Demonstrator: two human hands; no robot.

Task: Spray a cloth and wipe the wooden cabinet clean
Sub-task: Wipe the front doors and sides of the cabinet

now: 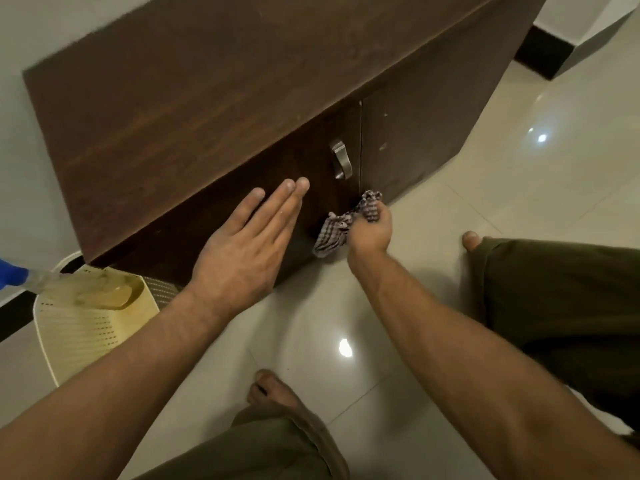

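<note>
A low dark wooden cabinet (194, 98) stands against the wall, its two doors facing me, with a metal handle (341, 161) on the left door. My left hand (242, 247) lies flat and open against the left door, fingers straight and together. My right hand (370, 230) is closed around a crumpled checked cloth (341, 225), which it presses to the lower part of the left door, near the gap between the doors and close to the floor. A spray bottle (20, 277) with a blue top shows at the far left edge, over a basket.
A cream perforated plastic basket (79, 334) stands on the floor left of the cabinet. My bare feet (273, 393) and olive trouser legs (568, 306) rest on glossy pale floor tiles. A black skirting board (543, 50) runs along the wall at top right.
</note>
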